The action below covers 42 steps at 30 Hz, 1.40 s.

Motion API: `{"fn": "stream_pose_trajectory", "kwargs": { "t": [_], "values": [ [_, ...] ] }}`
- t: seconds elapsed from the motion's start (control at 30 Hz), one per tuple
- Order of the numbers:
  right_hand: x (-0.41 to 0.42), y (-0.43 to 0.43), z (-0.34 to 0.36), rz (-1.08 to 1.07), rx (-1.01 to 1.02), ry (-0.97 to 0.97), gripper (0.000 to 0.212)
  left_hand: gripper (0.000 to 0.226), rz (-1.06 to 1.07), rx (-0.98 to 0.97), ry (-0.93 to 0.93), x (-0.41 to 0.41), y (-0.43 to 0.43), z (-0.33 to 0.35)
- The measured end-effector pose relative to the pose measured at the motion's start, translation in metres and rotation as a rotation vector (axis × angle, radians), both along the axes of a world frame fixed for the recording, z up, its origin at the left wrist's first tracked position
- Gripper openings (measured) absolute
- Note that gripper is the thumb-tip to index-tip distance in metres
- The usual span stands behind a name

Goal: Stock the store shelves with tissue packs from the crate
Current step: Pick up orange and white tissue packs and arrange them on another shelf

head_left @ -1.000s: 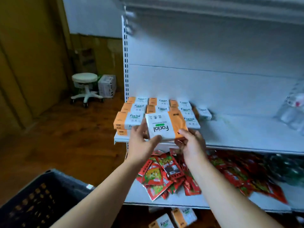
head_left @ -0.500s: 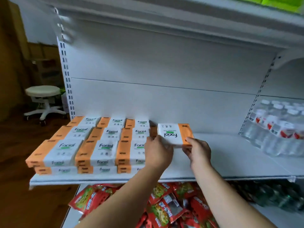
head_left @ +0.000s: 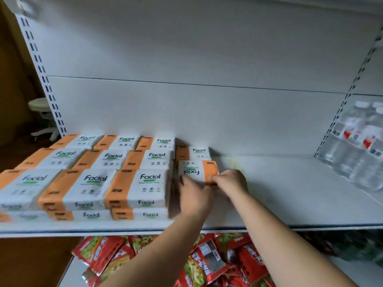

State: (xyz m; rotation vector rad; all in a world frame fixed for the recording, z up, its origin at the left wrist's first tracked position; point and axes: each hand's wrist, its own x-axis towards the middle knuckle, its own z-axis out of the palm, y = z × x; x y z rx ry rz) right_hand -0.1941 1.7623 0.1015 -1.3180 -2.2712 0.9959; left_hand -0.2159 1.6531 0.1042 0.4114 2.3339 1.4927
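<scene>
A white metal shelf [head_left: 290,193] with a plain white back panel [head_left: 186,59] is seen at chest height. On it, close to the back and just right of the stocked rows, the tissue pack [head_left: 196,170] is found. It is a flat, soft white pack with an orange band at its right end. The word "Facial" is printed on it in dark letters and is read upside down from here, with a small green mark beside it. Whether it lies fully on the shelf cannot be told.

Its orange end is pinched by the right hand [head_left: 230,181], the fingers being curled over the near edge. The near left corner is touched by the left hand [head_left: 194,195]. This hand is blurred, so its grip cannot be told.

Just behind, a single pack [head_left: 193,152] is placed against the back panel. To the left, the stacked packs [head_left: 99,183] are arranged in three rows, with the orange bands at the left. At the far right, water bottles [head_left: 356,146] are kept. Below, red snack packets [head_left: 207,264] are piled on a lower shelf.
</scene>
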Motion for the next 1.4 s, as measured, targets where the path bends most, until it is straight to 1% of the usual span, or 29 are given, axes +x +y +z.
{"fn": "stream_pose_trajectory", "kwargs": {
  "t": [0.13, 0.23, 0.33, 0.43, 0.57, 0.67, 0.77, 0.87, 0.93, 1.0, 1.07, 1.13, 1.17, 1.2, 1.27, 1.33, 1.37, 1.4],
  "values": [
    [0.001, 0.002, -0.002, 0.023, 0.034, 0.023, 0.038, 0.063, -0.047, -0.042, 0.105, 0.009, -0.007, -0.007],
    [0.0, -0.002, -0.001, 0.043, 0.057, 0.024, 0.044, 0.069, -0.064, -0.107, 0.168, 0.014, -0.013, -0.003],
    [-0.006, -0.009, 0.003, 0.074, 0.045, -0.025, 0.047, 0.068, -0.089, -0.147, 0.185, 0.015, -0.017, 0.003],
    [-0.01, -0.015, 0.006, 0.051, 0.045, -0.029, 0.043, 0.065, -0.128, -0.127, 0.169, 0.014, -0.02, 0.006],
    [0.001, -0.023, 0.008, -0.004, 0.041, 0.046, 0.042, 0.06, -0.129, -0.073, 0.187, 0.015, -0.033, 0.004],
    [0.022, -0.042, 0.015, -0.061, 0.049, 0.176, 0.035, 0.062, -0.153, -0.011, 0.195, 0.023, -0.055, 0.008],
    [0.045, -0.078, 0.024, -0.117, 0.046, 0.306, 0.023, 0.058, -0.193, 0.085, 0.219, 0.036, -0.085, 0.011],
    [0.06, -0.13, 0.016, -0.13, 0.035, 0.348, 0.014, 0.054, -0.194, 0.138, 0.23, 0.05, -0.123, 0.001],
    [0.066, -0.166, -0.004, -0.128, 0.027, 0.335, 0.008, 0.051, -0.181, 0.152, 0.206, 0.056, -0.15, -0.014],
    [0.072, -0.2, -0.034, -0.129, -0.03, 0.309, 0.011, 0.048, -0.165, 0.129, 0.178, 0.059, -0.175, -0.033],
    [0.077, -0.231, -0.067, -0.113, -0.152, 0.261, 0.011, 0.046, -0.144, 0.092, 0.147, 0.059, -0.203, -0.058],
    [0.081, -0.254, -0.106, -0.106, -0.309, 0.203, 0.018, 0.043, -0.112, 0.037, 0.061, 0.054, -0.231, -0.09],
    [0.08, -0.258, -0.122, -0.104, -0.353, 0.17, 0.021, 0.042, -0.098, 0.015, 0.014, 0.051, -0.237, -0.103],
    [0.075, -0.273, -0.156, -0.083, -0.396, 0.109, 0.022, 0.041, -0.073, -0.046, -0.053, 0.046, -0.254, -0.133],
    [0.076, -0.284, -0.188, -0.076, -0.404, 0.051, 0.021, 0.04, -0.05, -0.139, -0.123, 0.043, -0.274, -0.164],
    [0.074, -0.301, -0.231, -0.062, -0.446, -0.015, 0.007, 0.038, -0.016, -0.231, -0.221, 0.042, -0.294, -0.204],
    [0.072, -0.306, -0.255, -0.056, -0.471, -0.057, 0.009, 0.039, -0.011, -0.278, -0.26, 0.04, -0.301, -0.225],
    [0.071, -0.308, -0.278, -0.068, -0.505, -0.082, 0.02, 0.04, -0.009, -0.317, -0.288, 0.039, -0.306, -0.246]
  ]
}}
